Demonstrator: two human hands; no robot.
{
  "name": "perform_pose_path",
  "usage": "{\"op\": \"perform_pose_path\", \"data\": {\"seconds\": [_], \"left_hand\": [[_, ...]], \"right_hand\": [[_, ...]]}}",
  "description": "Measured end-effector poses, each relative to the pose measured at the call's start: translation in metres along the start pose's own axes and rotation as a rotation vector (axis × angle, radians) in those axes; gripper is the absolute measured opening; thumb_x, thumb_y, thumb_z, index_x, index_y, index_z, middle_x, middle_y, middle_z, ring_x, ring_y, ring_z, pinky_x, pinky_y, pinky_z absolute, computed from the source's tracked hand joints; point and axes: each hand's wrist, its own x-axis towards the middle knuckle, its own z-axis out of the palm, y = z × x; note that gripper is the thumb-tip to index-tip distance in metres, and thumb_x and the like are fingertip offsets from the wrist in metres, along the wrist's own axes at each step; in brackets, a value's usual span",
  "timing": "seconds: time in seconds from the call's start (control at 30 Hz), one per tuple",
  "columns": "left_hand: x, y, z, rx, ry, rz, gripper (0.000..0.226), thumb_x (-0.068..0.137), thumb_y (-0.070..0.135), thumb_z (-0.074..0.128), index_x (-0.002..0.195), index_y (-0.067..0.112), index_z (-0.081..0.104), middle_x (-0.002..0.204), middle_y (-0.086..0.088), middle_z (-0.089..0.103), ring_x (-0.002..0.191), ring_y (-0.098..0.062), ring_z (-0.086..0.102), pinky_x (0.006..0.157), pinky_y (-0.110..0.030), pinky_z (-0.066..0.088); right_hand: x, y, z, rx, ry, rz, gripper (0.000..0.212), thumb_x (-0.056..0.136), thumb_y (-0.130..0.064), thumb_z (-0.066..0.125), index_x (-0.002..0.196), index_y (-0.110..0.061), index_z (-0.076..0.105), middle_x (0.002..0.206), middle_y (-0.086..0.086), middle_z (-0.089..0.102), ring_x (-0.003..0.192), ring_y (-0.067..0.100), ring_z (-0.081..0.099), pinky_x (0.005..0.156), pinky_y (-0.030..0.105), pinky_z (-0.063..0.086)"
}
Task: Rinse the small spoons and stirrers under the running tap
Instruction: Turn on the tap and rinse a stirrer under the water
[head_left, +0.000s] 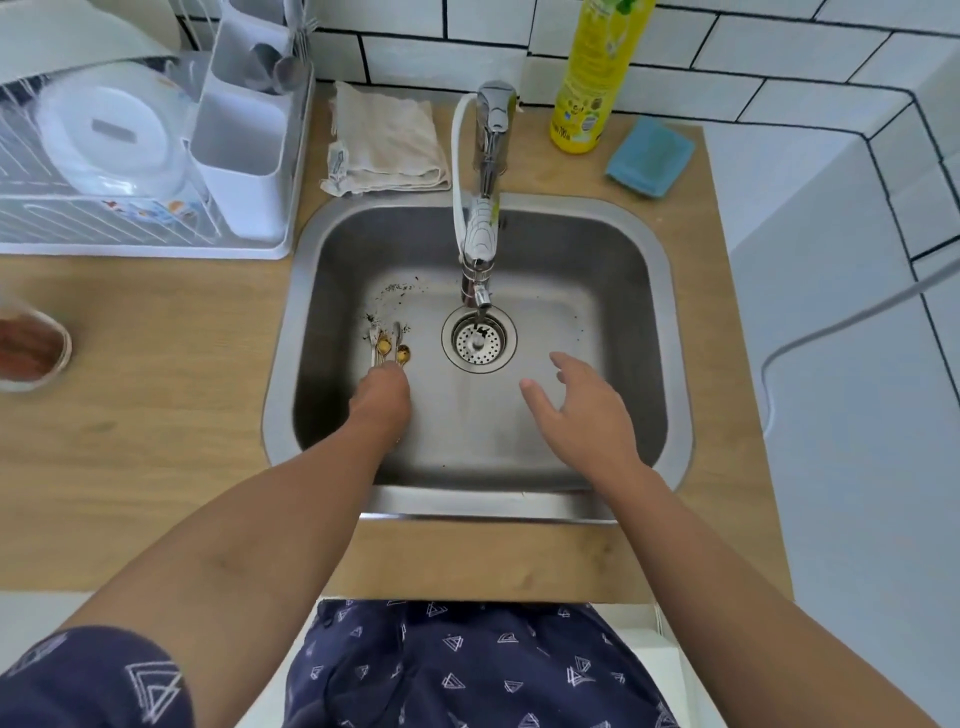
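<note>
Spoons (389, 349) (handles under left hand (382, 397))

Small spoons & stirrers (388, 347): bunched on sink floor, left of drain; gold bowls + pale handles, lay lengthwise, specks nearby.

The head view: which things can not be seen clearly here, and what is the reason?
- Spoons and stirrers: small; the left hand covers their handles, so count and grip are unclear.
- Water from the tap: too faint to tell if it runs.
- Jar on the counter: cut off by the left edge.
- Yellow bottle: top cut off; label blurred.
- Right hand: open, holding nothing.
</note>
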Motion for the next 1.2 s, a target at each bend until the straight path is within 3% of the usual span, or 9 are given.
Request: {"op": "perform_pose_path", "data": {"seconds": [0.27, 0.43, 0.57, 0.7, 0.8, 0.87, 1.03, 1.2], "left_hand": [[0.014, -0.005, -0.011, -0.028, -0.082, -0.019, 0.016, 0.09, 0.003, 0.053, 0.102, -0.002, 0.062, 0.099, -0.017, 0.064, 0.091, -0.032, 0.065, 0.064, -0.032, 0.05], [0.004, -0.009, -0.017, -0.116, -0.111, -0.017, 0.007, 0.089, 0.009, 0.053, 0.085, 0.004, 0.054, 0.096, -0.017, 0.065, 0.082, -0.029, 0.063, 0.06, -0.029, 0.047], [-0.01, -0.012, -0.015, -0.258, -0.057, 0.027, 0.016, 0.093, 0.018, 0.049, 0.097, 0.006, 0.059, 0.098, -0.015, 0.065, 0.085, -0.031, 0.059, 0.065, -0.029, 0.039], [-0.029, -0.009, -0.006, -0.678, -0.13, -0.008, 0.014, 0.1, 0.027, 0.045, 0.095, 0.016, 0.054, 0.097, -0.012, 0.062, 0.085, -0.03, 0.058, 0.071, -0.038, 0.047], [-0.038, -0.007, -0.007, -0.855, -0.177, -0.006, 0.021, 0.099, 0.036, 0.043, 0.097, 0.019, 0.055, 0.09, -0.006, 0.057, 0.077, -0.023, 0.048, 0.07, -0.036, 0.037], [-0.042, -0.008, -0.009, -0.905, -0.176, 0.039, 0.023, 0.098, 0.042, 0.045, 0.096, 0.021, 0.055, 0.085, -0.003, 0.054, 0.073, -0.021, 0.044, 0.069, -0.035, 0.034], [-0.046, -0.004, -0.012, -0.893, -0.138, 0.056, 0.021, 0.101, 0.035, 0.04, 0.093, 0.023, 0.055, 0.075, 0.0, 0.053, 0.062, -0.016, 0.042, 0.056, -0.031, 0.031], [-0.048, -0.004, -0.014, -0.841, -0.137, 0.067, 0.024, 0.102, 0.029, 0.037, 0.092, 0.022, 0.058, 0.073, 0.003, 0.052, 0.064, -0.015, 0.044, 0.054, -0.028, 0.032]], "right_hand": [[0.04, -0.016, -0.021, 0.123, 0.033, -0.012, 0.061, 0.099, -0.05, 0.057, 0.148, -0.013, 0.05, 0.148, 0.003, 0.057, 0.131, 0.018, 0.057, 0.11, 0.049, 0.044], [0.083, -0.043, -0.054, 0.275, 0.135, -0.035, 0.053, 0.096, -0.042, 0.063, 0.141, -0.014, 0.059, 0.139, 0.001, 0.065, 0.116, 0.01, 0.062, 0.098, 0.024, 0.041], [0.128, -0.08, -0.081, 0.36, 0.253, -0.121, 0.036, 0.098, -0.031, 0.062, 0.129, -0.014, 0.067, 0.12, -0.001, 0.073, 0.092, 0.005, 0.063, 0.085, 0.021, 0.045], [0.169, -0.12, -0.093, 0.792, 0.064, 0.086, 0.018, 0.103, -0.023, 0.06, 0.109, -0.006, 0.066, 0.092, 0.003, 0.073, 0.076, 0.008, 0.071, 0.076, 0.026, 0.061], [0.184, -0.137, -0.094, 1.08, -0.104, 0.239, 0.017, 0.106, -0.018, 0.057, 0.094, -0.006, 0.061, 0.084, 0.008, 0.073, 0.071, 0.011, 0.071, 0.067, 0.02, 0.061], [0.189, -0.141, -0.095, 1.087, -0.153, 0.251, 0.019, 0.107, -0.017, 0.053, 0.094, -0.006, 0.061, 0.08, 0.006, 0.074, 0.07, 0.011, 0.072, 0.061, 0.018, 0.059], [0.19, -0.144, -0.095, 1.033, -0.15, 0.231, 0.023, 0.109, -0.018, 0.049, 0.092, -0.007, 0.06, 0.084, 0.005, 0.074, 0.069, 0.009, 0.073, 0.063, 0.017, 0.057], [0.191, -0.148, -0.095, 0.995, -0.13, 0.231, 0.029, 0.111, -0.027, 0.043, 0.096, -0.009, 0.061, 0.085, 0.003, 0.074, 0.064, 0.006, 0.073, 0.059, 0.016, 0.056]]}}
